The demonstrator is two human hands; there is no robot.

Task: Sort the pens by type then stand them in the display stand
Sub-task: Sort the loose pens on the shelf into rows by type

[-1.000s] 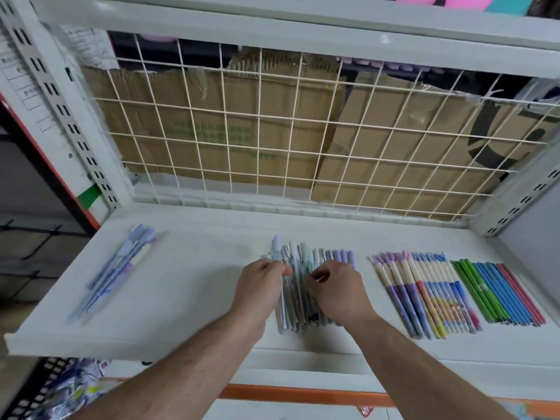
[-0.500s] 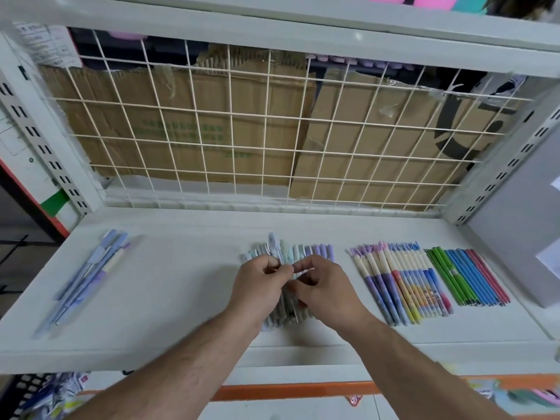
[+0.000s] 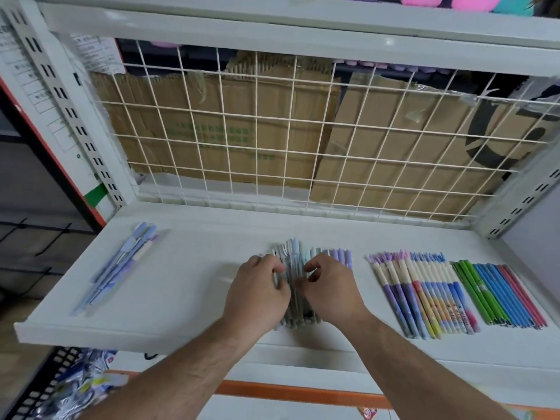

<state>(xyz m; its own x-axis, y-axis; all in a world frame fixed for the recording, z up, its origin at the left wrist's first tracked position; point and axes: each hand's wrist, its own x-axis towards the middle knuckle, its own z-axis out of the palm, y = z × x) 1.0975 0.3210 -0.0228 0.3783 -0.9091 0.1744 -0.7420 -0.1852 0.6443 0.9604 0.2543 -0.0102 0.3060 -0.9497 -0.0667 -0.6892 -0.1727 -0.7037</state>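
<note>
- White metal shelf carries four separate lots of pens, all lying flat, tips pointing roughly away from the camera.
- Middle pen pile: grey, teal and lilac barrels packed side by side at shelf centre, mostly hidden under both hands.
- Left hand sits on the left half of the middle pen pile, fingers curled, thumb and fingertips pinching barrels near the pile's top end. Which pen exactly, cannot tell.
- Right hand sits on the right half, just beside the left hand, fingers bent, thumb and index closed on barrels in the gap between the hands. Exact pen hidden.
- Blue-lilac pens: small loose bundle at shelf's left, angled diagonally, well apart from the hands.
- Patterned pens: neat row right of the middle pen pile, purple, orange and blue prints, not touching the right hand.
- Solid-colour pens: green, blue, then pink, lined up just beside the patterned pens at far right.
- Wire grid stands upright along the shelf's back edge, with cardboard behind it.
</note>
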